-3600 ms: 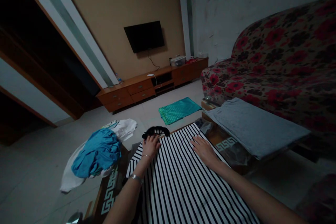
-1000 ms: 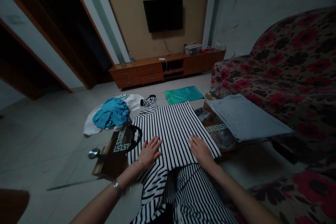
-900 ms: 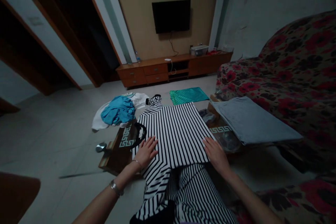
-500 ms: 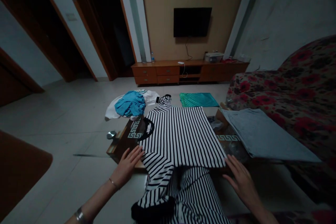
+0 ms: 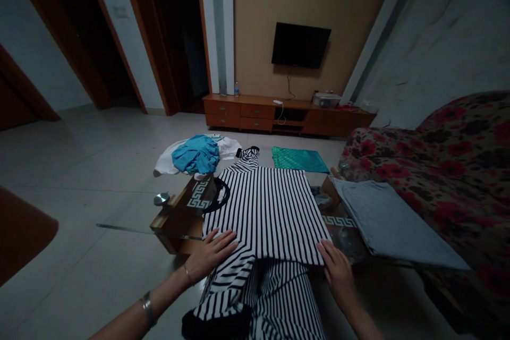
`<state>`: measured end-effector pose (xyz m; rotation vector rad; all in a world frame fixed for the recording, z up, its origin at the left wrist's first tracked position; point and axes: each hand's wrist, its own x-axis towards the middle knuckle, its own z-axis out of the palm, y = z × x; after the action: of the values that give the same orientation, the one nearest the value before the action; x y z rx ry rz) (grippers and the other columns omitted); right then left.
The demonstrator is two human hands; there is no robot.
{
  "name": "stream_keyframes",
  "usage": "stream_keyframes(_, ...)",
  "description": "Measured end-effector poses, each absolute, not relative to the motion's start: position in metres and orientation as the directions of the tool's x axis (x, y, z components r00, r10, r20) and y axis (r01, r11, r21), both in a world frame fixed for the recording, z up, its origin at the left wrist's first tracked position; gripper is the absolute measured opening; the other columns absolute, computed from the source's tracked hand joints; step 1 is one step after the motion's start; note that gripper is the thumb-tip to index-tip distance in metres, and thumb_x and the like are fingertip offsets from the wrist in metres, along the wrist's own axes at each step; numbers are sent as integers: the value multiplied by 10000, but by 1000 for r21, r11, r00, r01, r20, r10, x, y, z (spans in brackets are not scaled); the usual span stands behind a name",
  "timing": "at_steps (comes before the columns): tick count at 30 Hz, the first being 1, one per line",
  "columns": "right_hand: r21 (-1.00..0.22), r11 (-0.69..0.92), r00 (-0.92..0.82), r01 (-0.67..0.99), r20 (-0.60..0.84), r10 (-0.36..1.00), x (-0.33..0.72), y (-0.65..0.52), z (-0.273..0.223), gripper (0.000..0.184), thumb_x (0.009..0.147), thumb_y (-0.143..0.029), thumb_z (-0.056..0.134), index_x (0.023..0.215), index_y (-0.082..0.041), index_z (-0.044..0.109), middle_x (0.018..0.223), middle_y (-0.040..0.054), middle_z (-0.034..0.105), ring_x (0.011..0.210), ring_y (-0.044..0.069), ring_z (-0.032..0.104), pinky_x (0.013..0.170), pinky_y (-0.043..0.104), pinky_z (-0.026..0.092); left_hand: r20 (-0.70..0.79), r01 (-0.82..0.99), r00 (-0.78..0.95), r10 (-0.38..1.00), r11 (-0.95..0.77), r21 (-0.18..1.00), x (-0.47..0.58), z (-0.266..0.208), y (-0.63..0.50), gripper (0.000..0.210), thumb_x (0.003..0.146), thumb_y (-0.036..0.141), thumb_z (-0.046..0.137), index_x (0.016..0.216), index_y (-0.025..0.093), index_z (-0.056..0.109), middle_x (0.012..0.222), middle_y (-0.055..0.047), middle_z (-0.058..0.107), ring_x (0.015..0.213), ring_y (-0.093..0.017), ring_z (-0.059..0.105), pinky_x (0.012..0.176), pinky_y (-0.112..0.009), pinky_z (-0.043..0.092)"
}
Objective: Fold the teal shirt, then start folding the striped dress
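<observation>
A black-and-white striped shirt (image 5: 274, 212) lies spread on the glass-topped coffee table (image 5: 179, 223), its black-trimmed collar to the left and its hem to the right. One sleeve points away from me; the other hangs over the near edge with its black cuff low in view. My left hand (image 5: 213, 252) rests flat on the shirt near the shoulder, fingers stretched out. At the near hem corner, my right hand (image 5: 337, 265) touches the cloth with its fingers extended; its thumb is partly unclear. More striped cloth (image 5: 287, 297) shows below the table edge.
A blue garment (image 5: 197, 154) lies on white cloth at the far left. A folded green cloth (image 5: 298, 159) sits beyond the shirt, and a folded grey cloth (image 5: 394, 223) at the right. A flowered sofa (image 5: 446, 154) borders the right side; a TV cabinet (image 5: 255, 111) stands behind.
My left hand has moved right from the shirt's shoulder edge onto the cloth. My right hand stays by the hem corner, fingers now over it. The view has tilted slightly.
</observation>
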<state>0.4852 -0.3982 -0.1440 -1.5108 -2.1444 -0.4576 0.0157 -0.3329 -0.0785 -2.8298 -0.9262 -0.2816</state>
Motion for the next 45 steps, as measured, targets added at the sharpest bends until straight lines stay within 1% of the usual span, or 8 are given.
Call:
stream_keyframes(5, -4, 374, -303, 927, 579, 757, 490, -395, -138, 631, 792, -33, 347, 1384, -230, 440, 1348, 94, 540, 1251, 227, 499, 949, 406, 455, 128, 609, 776, 618, -786, 104, 17, -68, -335, 627, 896, 99, 418, 1451, 365, 300, 1535, -17, 304, 1422, -215, 248, 1163, -476, 156)
stream_keyframes(11, -70, 372, -270, 926, 566, 779, 492, -401, -124, 563, 764, -9, 371, 1274, -183, 535, 1272, 96, 597, 1189, 211, 548, 991, 418, 434, -12, 629, 769, 639, -752, 196, 15, -52, -336, 855, 724, -20, 432, 1449, 404, 275, 1559, 34, 235, 1445, -221, 171, 1151, -530, 156)
stream_keyframes(18, -109, 400, -263, 910, 595, 759, 497, -411, -114, 485, 789, -17, 392, 1201, -189, 582, 1166, 83, 654, 1112, 202, 597, 961, 410, 464, -42, 594, 787, 616, -737, 321, 10, -39, -338, 769, 752, 59, 474, 1422, 410, 335, 1549, 44, 261, 1439, -219, 195, 1149, -521, 180)
stream_keyframes(22, -136, 394, -227, 909, 631, 742, 498, -416, -114, 491, 825, -46, 381, 1264, -196, 541, 1156, 91, 656, 1086, 204, 608, 929, 407, 484, -94, 599, 787, 610, -717, 357, 8, -37, -337, 789, 741, 42, 463, 1413, 436, 340, 1549, 57, 255, 1437, -232, 202, 1145, -541, 170)
stream_keyframes(25, -147, 381, -209, 913, 633, 745, 495, -417, -113, 505, 829, -60, 377, 1299, -192, 509, 1175, 100, 643, 1083, 211, 604, 921, 411, 482, -104, 591, 791, 602, -710, 383, 7, -36, -335, 718, 785, 91, 474, 1402, 441, 362, 1543, 58, 271, 1430, -240, 221, 1143, -539, 174)
stream_keyframes(30, -130, 382, -223, 915, 627, 747, 489, -414, -107, 382, 848, -151, 479, 1221, -193, 548, 1105, 100, 663, 1036, 228, 609, 917, 414, 459, -55, 557, 805, 591, -718, 417, 7, -36, -333, 587, 853, 187, 480, 1387, 418, 405, 1526, 47, 314, 1416, -225, 260, 1151, -479, 190)
stream_keyframes(37, -100, 347, -244, 933, 534, 810, 477, -412, -112, 634, 695, -22, 425, 1297, -202, 513, 1198, 108, 586, 1138, 245, 530, 956, 434, 428, -49, 573, 791, 610, -710, 409, 6, -44, -333, 590, 849, 187, 486, 1386, 420, 406, 1527, 49, 313, 1417, -227, 258, 1148, -486, 190)
stream_keyframes(45, -93, 395, -266, 914, 598, 756, 477, -409, -112, 541, 733, -34, 431, 1215, -224, 584, 1160, 80, 618, 1123, 232, 542, 977, 449, 409, -53, 580, 783, 620, -696, 423, 6, -47, -334, 574, 844, 222, 480, 1388, 393, 416, 1532, 32, 308, 1423, -241, 238, 1145, -505, 176)
